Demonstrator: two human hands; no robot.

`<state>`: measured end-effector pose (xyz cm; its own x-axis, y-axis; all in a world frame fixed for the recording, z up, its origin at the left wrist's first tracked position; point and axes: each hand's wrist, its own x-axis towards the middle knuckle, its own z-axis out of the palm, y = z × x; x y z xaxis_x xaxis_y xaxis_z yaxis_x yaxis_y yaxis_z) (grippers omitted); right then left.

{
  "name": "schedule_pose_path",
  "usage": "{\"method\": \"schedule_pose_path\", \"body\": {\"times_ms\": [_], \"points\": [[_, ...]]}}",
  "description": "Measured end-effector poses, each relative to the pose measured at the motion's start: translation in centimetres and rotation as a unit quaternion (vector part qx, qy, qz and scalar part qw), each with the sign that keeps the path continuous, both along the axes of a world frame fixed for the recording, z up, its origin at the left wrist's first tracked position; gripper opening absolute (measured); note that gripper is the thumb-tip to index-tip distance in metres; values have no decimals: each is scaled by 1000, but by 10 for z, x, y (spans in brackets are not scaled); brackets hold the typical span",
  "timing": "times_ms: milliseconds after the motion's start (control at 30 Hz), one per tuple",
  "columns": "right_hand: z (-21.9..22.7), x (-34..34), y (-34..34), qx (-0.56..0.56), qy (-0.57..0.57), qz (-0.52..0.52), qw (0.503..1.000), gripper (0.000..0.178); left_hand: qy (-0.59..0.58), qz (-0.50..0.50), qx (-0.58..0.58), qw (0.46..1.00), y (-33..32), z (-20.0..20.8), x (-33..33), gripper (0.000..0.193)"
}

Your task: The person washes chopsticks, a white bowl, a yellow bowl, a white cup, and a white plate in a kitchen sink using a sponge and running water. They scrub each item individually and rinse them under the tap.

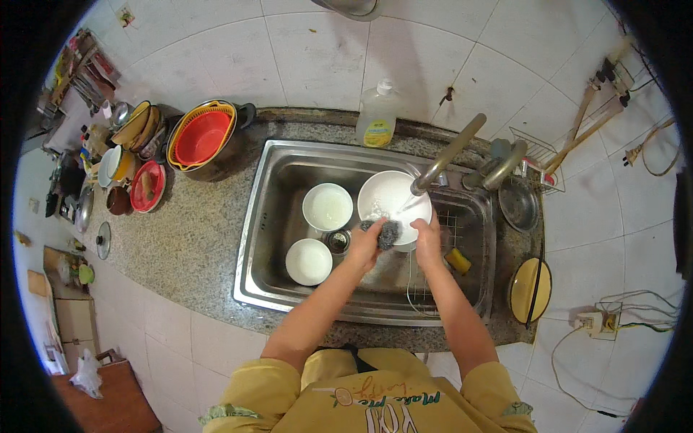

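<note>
My left hand is closed round a grey scouring pad, which sits at the near edge of a large white bowl. My right hand grips that bowl by its near right rim, the fingers partly hidden. The bowl is tilted under the faucet, and water runs into it. Two smaller white bowls, one farther back and one nearer, stand in the sink left of my hands. Between them lies the round drain.
A wire rack and a yellow sponge are in the sink's right part. A clear soap bottle stands behind. Left on the counter are a pot with a red basin and a red plate. A metal bowl sits right.
</note>
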<state>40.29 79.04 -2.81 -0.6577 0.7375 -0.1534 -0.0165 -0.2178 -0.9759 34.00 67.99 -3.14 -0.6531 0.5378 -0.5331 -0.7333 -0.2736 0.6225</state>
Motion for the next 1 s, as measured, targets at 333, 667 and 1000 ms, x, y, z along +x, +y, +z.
{"method": "schedule_pose_path", "body": {"times_ms": [333,667,1000], "points": [[58,-10,9,505,-344,219,761,30,741,-193,-349,540,-14,62,-53,37],[64,-10,4,522,-337,241,745,28,759,-147,-303,557,5,55,-52,44],[9,-6,-9,142,-155,-19,978,34,-66,100,35,992,13,2,6,16]]}}
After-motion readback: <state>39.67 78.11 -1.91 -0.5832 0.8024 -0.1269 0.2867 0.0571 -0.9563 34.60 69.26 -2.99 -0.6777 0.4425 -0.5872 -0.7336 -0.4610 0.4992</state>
